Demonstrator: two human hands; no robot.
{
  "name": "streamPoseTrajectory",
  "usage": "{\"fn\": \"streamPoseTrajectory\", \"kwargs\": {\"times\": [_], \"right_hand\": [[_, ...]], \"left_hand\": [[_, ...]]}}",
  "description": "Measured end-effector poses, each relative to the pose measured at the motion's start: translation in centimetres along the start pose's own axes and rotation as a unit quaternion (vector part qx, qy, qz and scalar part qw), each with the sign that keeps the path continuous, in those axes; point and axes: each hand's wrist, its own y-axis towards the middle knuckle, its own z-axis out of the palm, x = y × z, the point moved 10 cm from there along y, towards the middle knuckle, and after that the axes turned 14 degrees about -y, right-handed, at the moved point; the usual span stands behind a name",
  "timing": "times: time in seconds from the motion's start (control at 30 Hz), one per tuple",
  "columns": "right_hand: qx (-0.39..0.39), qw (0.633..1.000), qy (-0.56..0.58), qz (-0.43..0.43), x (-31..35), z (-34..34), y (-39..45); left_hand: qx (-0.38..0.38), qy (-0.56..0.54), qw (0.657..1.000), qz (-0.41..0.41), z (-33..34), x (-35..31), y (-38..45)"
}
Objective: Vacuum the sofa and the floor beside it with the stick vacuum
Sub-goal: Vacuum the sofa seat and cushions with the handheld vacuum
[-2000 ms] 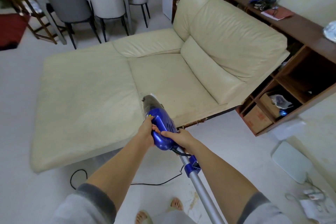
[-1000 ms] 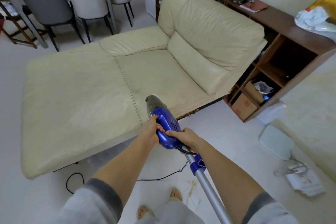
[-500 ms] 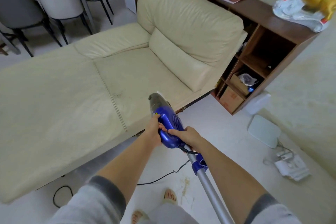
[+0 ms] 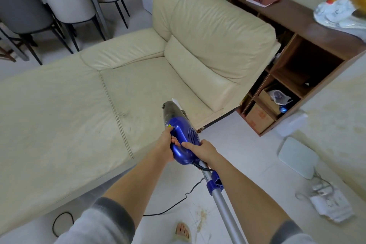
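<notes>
Stick vacuum (image 4: 181, 134) angled nose-down over the cream sofa (image 4: 122, 93) seat's front edge, both hands curled round its blue body: left hand (image 4: 167, 145), right hand (image 4: 200, 149). Best swept slowly along the seam, nozzle flat, power cord (image 4: 178, 203) kept clear; floor crumbs (image 4: 202, 217) afterwards.

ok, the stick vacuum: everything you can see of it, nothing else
The stick vacuum has a glossy blue plastic body with a loop handle and side vents, a grey dust cup at its far end over the sofa seat edge, and a silver tube with a blue collar running back toward the camera. A black cord leaves the handle's rear. The left hand grips the handle; the right hand holds its rear end. The nozzle is hidden.
</notes>
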Motion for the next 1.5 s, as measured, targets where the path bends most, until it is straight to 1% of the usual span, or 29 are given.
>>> {"fn": "streamPoseTrajectory", "kwargs": {"times": [0.27,0.43,0.5,0.57,0.67,0.87,1.0,1.13,1.27,1.5], "right_hand": [[0.003,1.0,0.009,-0.011,1.1,-1.5,2.2],[0.025,0.999,0.035,0.017,-2.5,-0.7,0.4],[0.018,0.999,0.033,0.02,-3.9,-1.1,-0.1],[0.007,0.999,0.026,0.019,-4.4,-2.3,-0.3],[-0.006,1.0,0.017,0.022,-4.2,-3.6,0.3],[-0.035,0.997,0.035,0.056,-6.2,-5.4,1.5],[-0.033,0.997,0.032,0.059,-6.3,-5.0,1.7],[-0.017,0.998,0.036,0.051,-5.1,-3.2,1.4],[0.0,0.999,0.039,0.033,-3.6,-0.6,-0.1],[0.037,0.999,-0.002,0.015,-0.8,5.7,-4.4]], "left_hand": [[-0.016,-0.011,1.0,0.017,1.9,-1.3,1.8],[-0.038,0.047,0.998,0.009,1.5,1.1,-0.2],[-0.034,0.073,0.997,0.011,2.0,2.3,-0.9],[-0.028,0.071,0.997,0.008,2.7,3.2,-0.9],[-0.024,0.064,0.998,-0.003,3.6,3.3,-0.2],[-0.008,0.091,0.996,-0.019,6.0,4.5,1.1],[-0.007,0.092,0.996,-0.019,5.8,4.4,0.9],[-0.006,0.082,0.997,-0.001,4.6,2.8,-0.1],[-0.002,0.074,0.997,0.008,2.0,1.5,-1.5],[-0.01,0.044,0.999,0.019,-5.1,-0.5,-4.7]]}}
